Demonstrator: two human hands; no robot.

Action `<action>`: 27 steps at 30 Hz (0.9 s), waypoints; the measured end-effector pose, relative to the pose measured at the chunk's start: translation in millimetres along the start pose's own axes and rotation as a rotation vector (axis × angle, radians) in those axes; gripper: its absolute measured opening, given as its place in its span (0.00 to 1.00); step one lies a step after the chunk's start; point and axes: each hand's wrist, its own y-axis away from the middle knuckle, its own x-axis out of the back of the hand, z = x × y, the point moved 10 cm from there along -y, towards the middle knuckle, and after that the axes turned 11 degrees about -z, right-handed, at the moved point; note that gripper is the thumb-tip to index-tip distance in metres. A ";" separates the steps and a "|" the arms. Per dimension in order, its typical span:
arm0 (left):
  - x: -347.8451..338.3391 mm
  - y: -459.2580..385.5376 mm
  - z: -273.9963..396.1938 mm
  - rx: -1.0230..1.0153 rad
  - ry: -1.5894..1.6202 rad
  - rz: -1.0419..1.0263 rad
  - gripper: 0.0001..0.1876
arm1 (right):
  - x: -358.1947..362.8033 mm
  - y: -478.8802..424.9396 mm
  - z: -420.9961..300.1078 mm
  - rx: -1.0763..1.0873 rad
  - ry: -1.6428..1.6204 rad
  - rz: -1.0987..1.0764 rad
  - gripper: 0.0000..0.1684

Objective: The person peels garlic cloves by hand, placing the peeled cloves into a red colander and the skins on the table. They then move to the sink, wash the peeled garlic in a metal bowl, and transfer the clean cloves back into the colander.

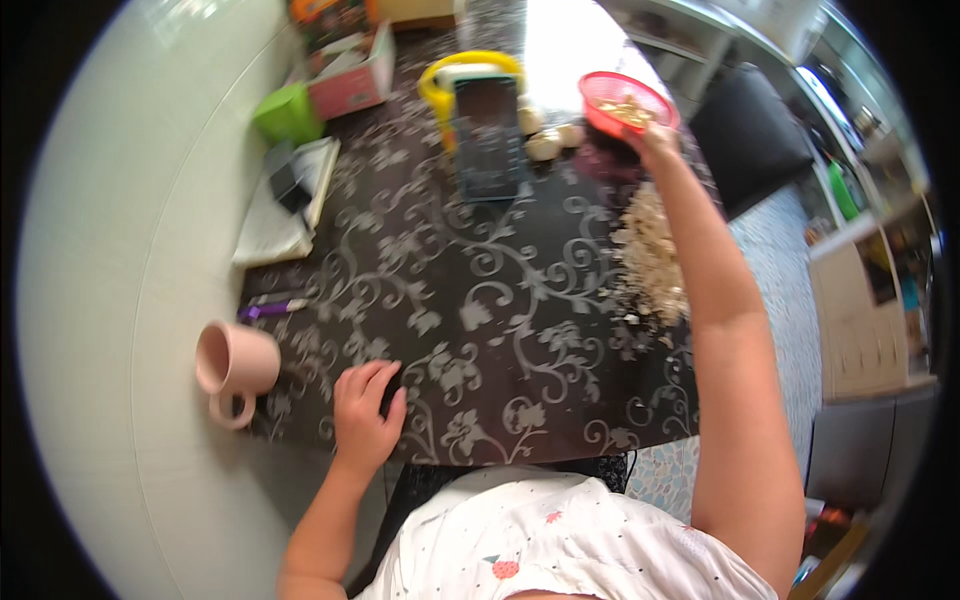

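At the far right of the table, my right hand [654,141] grips the near rim of a red plastic mesh basket [591,109]. Pale yellow pieces that look like peeled garlic cloves [627,111] lie inside it. Beneath my outstretched right forearm spreads a heap of papery garlic skins [646,255], partly hidden by the arm. My left hand [367,409] rests palm down near the table's front edge, holding nothing, its thumb apart from the fingers. Several whole garlic bulbs [544,145] sit left of the basket.
A smartphone [487,142] leans against a yellow basket [431,86]. Along the left wall stand a pink mug [251,360], a purple pen [277,308], a notebook [274,232] bearing a black object [287,180], a green container [291,114] and a pink box [349,90]. A black chair [750,139] is at right.
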 end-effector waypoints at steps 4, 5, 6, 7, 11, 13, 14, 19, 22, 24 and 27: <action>4.6 3.0 -6.1 0.026 0.005 -0.015 0.15 | -40.8 21.1 16.4 -0.108 -0.177 -0.284 0.21; 4.4 4.3 -7.6 0.017 0.010 -0.013 0.15 | -44.9 31.4 12.2 -0.117 -0.204 -0.290 0.24; 4.8 3.8 -7.8 0.018 0.030 -0.018 0.14 | -37.2 33.7 16.9 -0.199 -0.262 -0.240 0.22; 4.4 4.4 -8.7 0.020 0.052 -0.014 0.14 | -30.7 32.3 16.9 -0.237 -0.305 -0.268 0.23; 7.6 12.9 -19.5 0.045 0.131 0.023 0.15 | -49.1 109.0 -26.9 0.040 -0.054 -0.311 0.18; 8.8 14.0 -24.5 0.064 0.211 0.065 0.16 | -76.7 163.7 -37.4 0.198 0.021 -0.367 0.16; 10.5 15.0 -27.8 0.075 0.245 0.073 0.17 | -99.7 192.9 -36.1 0.205 0.115 -0.465 0.15; 23.0 -6.0 -49.7 0.110 0.167 0.133 0.18 | -208.3 303.3 2.4 0.392 0.922 -0.925 0.15; 42.4 -25.2 -81.1 0.188 -0.136 0.224 0.23 | -257.4 343.8 26.2 0.686 1.125 -1.072 0.27; 46.1 -39.1 -108.8 0.258 -0.404 0.228 0.28 | -284.6 349.5 52.5 0.609 1.207 -1.145 0.40; 41.5 -45.8 -135.8 0.339 -0.450 0.134 0.28 | -323.4 347.4 70.6 0.743 1.299 -1.070 0.44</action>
